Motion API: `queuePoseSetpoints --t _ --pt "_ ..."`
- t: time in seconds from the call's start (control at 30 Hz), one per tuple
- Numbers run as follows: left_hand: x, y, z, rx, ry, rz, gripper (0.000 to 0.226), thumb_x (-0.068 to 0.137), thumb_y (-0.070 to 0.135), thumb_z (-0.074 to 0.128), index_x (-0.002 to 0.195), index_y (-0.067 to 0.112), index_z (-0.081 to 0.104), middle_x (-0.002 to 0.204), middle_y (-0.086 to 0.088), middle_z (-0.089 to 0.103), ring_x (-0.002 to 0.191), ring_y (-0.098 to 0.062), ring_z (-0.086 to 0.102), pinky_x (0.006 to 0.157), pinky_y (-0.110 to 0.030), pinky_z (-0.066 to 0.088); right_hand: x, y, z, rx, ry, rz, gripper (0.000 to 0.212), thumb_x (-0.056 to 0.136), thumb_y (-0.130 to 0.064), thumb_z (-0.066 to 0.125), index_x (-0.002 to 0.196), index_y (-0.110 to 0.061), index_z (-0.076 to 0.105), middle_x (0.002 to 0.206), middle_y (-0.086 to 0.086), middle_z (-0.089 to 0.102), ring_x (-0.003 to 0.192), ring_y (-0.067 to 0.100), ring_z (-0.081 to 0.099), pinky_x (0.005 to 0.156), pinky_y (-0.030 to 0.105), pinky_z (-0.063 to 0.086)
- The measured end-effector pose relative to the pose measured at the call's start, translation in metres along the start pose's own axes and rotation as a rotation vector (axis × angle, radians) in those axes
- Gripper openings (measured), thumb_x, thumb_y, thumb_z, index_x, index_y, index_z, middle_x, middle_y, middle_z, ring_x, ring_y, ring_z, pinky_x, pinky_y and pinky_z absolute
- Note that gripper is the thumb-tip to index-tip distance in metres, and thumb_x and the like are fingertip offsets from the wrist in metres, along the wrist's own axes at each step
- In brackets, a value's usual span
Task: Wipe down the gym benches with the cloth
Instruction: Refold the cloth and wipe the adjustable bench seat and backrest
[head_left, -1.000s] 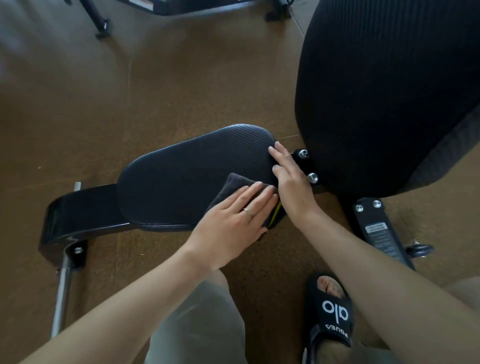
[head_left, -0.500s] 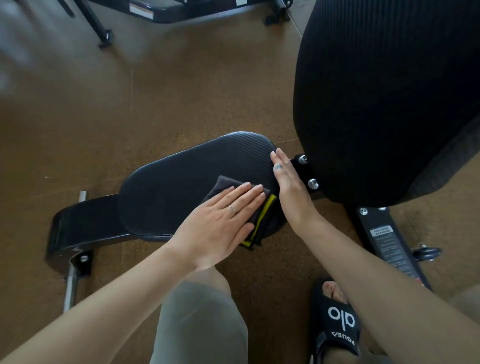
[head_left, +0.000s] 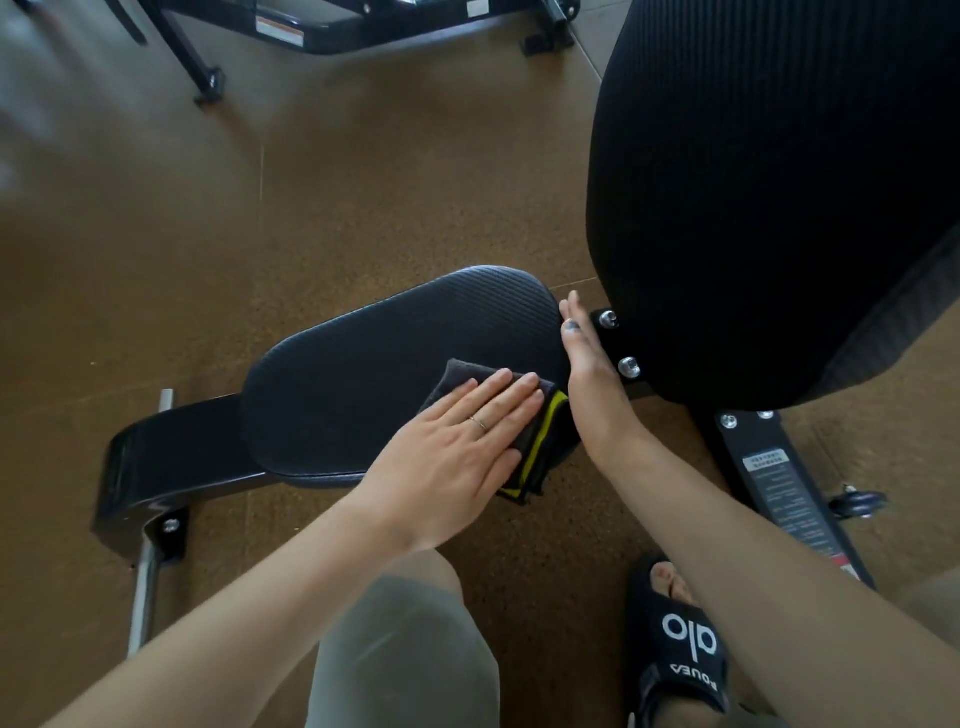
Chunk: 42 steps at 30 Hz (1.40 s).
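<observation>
A black ribbed bench seat pad (head_left: 374, 364) lies low over the brown floor. A dark grey cloth with a yellow edge (head_left: 543, 441) lies folded on the pad's near right corner and hangs over its edge. My left hand (head_left: 457, 447) presses flat on the cloth, fingers spread and pointing right. My right hand (head_left: 592, 374) rests flat against the pad's right end, next to the two bolts of the hinge bracket (head_left: 618, 343). The large black backrest pad (head_left: 779, 197) rises at the right.
The bench's black frame and steel foot bar (head_left: 145, 571) are at the left. Its labelled rear rail (head_left: 784, 488) runs bottom right. Another machine's black frame (head_left: 322, 31) stands at the top. My foot in a black slide sandal (head_left: 675, 649) is beside the bench.
My left hand has slid the cloth toward the pad's near edge, so more of its yellow edge hangs over. My right hand has stayed at the pad's right end.
</observation>
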<state>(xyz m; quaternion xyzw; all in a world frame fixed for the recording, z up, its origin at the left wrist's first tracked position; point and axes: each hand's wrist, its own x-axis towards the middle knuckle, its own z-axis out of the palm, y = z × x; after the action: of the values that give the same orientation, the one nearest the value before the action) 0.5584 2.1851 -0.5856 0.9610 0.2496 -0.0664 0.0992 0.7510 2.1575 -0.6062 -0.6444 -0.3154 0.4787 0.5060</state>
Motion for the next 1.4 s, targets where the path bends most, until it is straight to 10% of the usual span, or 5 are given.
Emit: queuePoseSetpoints --t 0.43,0.83,1.03,1.13,1.4 --pt "0.123 -0.04 -0.025 -0.047 0.024 -0.348 0.058 0.112 0.041 0.015 0.166 0.024 0.002 0.173 0.007 -0.003 0.158 -0.01 -0.009 0.127 -0.032 -0.007 0.009 0.006 0.003 0.143 0.057 0.049 0.067 0.1 -0.056 0.033 0.161 -0.043 0.01 0.166 -0.015 0.026 0.15 0.006 0.026 0.126 0.044 0.019" --pt "0.093 -0.027 -0.022 -0.065 0.008 -0.118 0.054 0.111 0.044 0.019 0.164 0.036 0.012 0.172 0.012 0.006 0.158 -0.008 -0.006 0.128 -0.032 -0.007 0.012 0.01 -0.007 0.401 0.063 0.164 0.073 0.097 -0.07 0.038 0.151 -0.022 0.047 0.149 -0.009 0.053 0.132 0.005 0.053 0.114 0.032 0.039" --pt "0.169 -0.032 -0.028 0.023 -0.009 -0.153 0.048 0.11 0.039 0.026 0.148 0.023 0.05 0.16 0.001 0.042 0.155 -0.018 0.023 0.127 -0.037 0.009 0.004 0.009 -0.003 0.433 0.221 0.167 0.029 0.11 -0.04 0.035 0.123 -0.036 0.06 0.102 -0.027 0.069 0.088 -0.011 0.066 0.069 0.009 0.05" --pt "0.166 -0.025 -0.029 0.056 -0.01 -0.144 0.046 0.109 0.037 0.028 0.142 0.021 0.055 0.156 -0.001 0.047 0.153 -0.021 0.026 0.127 -0.04 0.01 -0.002 0.011 -0.003 0.486 0.291 0.173 0.042 0.11 -0.028 0.034 0.15 -0.022 0.047 0.122 -0.018 0.061 0.102 -0.007 0.059 0.082 0.013 0.047" --pt "0.087 0.031 -0.005 0.02 0.093 0.072 0.05 0.109 0.04 0.024 0.145 0.024 0.055 0.16 0.0 0.045 0.158 -0.022 0.017 0.13 -0.044 0.005 -0.044 0.022 -0.011 0.553 0.414 0.264 0.041 0.107 -0.029 0.038 0.145 -0.027 0.052 0.146 0.001 0.057 0.137 0.016 0.051 0.121 0.044 0.034"
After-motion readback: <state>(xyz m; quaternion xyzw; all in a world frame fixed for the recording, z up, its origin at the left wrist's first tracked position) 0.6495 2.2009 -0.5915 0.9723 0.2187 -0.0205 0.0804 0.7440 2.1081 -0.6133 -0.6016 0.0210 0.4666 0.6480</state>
